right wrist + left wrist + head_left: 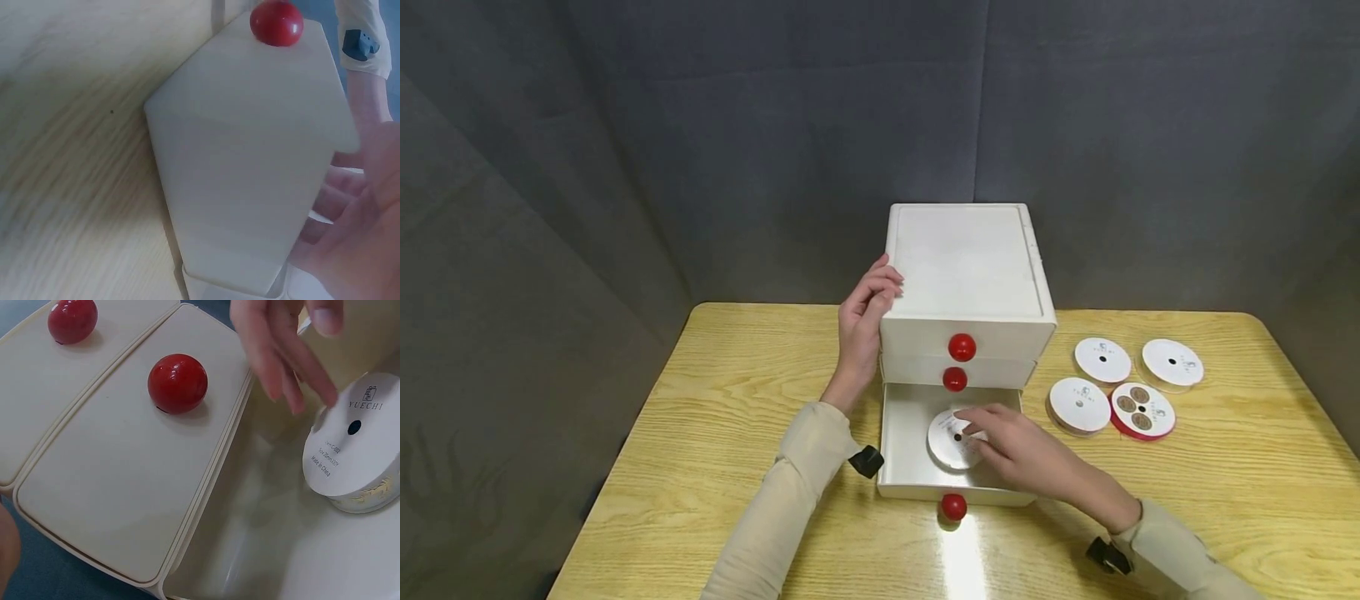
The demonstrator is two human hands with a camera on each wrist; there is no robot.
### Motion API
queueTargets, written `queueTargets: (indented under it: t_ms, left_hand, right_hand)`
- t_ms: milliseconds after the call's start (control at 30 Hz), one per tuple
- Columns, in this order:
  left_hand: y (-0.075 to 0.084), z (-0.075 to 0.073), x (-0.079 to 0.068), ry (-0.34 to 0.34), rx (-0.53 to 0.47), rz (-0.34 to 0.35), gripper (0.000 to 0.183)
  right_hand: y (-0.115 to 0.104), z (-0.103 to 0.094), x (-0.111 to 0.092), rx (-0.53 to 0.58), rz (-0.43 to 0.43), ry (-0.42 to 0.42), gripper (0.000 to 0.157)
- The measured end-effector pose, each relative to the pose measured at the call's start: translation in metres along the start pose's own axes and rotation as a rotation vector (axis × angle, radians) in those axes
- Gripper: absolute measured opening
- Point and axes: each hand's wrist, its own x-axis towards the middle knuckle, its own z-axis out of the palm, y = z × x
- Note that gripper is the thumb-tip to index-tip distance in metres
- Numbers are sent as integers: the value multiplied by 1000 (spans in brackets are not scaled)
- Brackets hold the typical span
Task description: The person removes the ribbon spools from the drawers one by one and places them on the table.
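A small white cabinet (966, 262) stands on the table with its bottom drawer (904, 433) pulled out. My left hand (867, 312) rests against the cabinet's upper left edge, its fingertips on the top. Inside the pulled-out drawer lies a white ribbon spool (949, 440) with a dark centre hole; the left wrist view shows gold marks on the ribbon round its side. Over the spool's right part reaches my right hand (1018, 450), with loosely bent fingers spread apart. Its fingertips are close to the spool's face and rim; whether they touch it I cannot tell.
Several more spools lie right of the cabinet, among them a plain white one (1102, 360) and one with red ribbon and brown discs (1142, 411). Red knobs (962, 347) stick out from the drawer fronts. A dark curtain (790, 150) hangs behind the wooden table (737, 400).
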Motion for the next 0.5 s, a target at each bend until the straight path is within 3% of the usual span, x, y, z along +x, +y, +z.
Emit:
queueTargets:
  t_ms: [167, 333, 500]
  left_hand:
    - [0, 0, 1, -2, 1, 8, 25]
    - [0, 0, 1, -5, 4, -3, 25]
    - [1, 1, 0, -6, 2, 0, 24]
  right_hand:
    - [6, 4, 3, -50, -72, 5, 45]
    - [15, 12, 7, -68, -191, -16, 42]
    - [16, 15, 10, -86, -198, -55, 42]
